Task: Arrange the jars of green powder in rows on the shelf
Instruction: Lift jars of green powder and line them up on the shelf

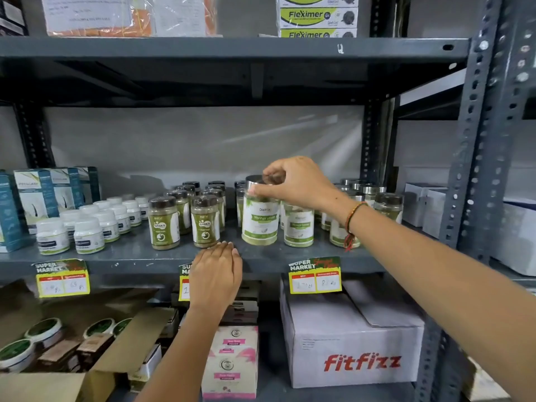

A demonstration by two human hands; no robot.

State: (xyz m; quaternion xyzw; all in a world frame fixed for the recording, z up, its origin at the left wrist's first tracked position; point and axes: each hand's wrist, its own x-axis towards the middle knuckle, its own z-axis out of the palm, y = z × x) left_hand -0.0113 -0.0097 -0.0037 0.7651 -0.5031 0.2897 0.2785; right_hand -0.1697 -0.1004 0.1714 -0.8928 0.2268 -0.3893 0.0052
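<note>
My right hand grips the silver lid of a jar of green powder with a white and green label, standing at the front of the grey shelf. More silver-lidded jars stand beside and behind it to the right, some hidden by my forearm. My left hand rests flat on the shelf's front edge, fingers together, holding nothing. It lies just below and left of the held jar.
Dark-lidded Gaska powder jars stand in rows left of centre, with small white bottles and blue boxes further left. Below are a Fitfizz carton and pink boxes. A steel upright bounds the right.
</note>
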